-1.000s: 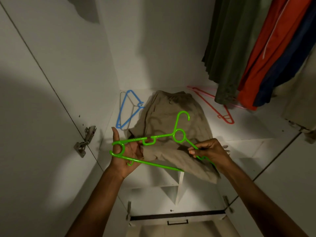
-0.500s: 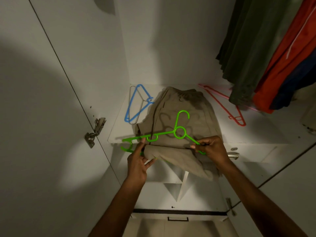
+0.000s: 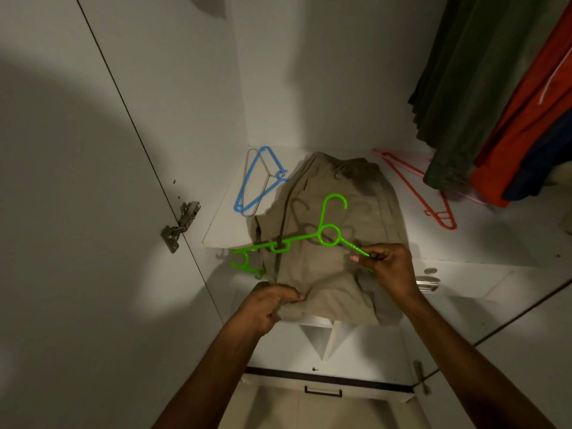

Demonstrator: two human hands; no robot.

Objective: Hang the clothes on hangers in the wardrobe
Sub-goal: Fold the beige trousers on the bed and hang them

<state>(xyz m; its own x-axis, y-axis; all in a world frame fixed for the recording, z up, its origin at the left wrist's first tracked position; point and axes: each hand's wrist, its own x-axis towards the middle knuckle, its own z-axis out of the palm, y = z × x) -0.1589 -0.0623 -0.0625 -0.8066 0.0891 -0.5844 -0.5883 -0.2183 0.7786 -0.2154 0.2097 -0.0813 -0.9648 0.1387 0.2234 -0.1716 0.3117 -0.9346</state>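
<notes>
I am seeing the beige garment lying spread on the white wardrobe shelf, its near edge hanging over the shelf front. The green hanger is lying across it, hook pointing away from me. The right hand is pinching the hanger's right arm, its fingers curled round the plastic. The left hand is gripping the garment's near edge, fingers bunched into the cloth below the hanger's left end. Beyond the left hand, a blue hanger and a grey wire hanger are lying together on the shelf. Beyond the right hand, a red hanger is resting on the shelf under hanging clothes: a dark green garment and an orange one. A door hinge is sitting left of both hands.
</notes>
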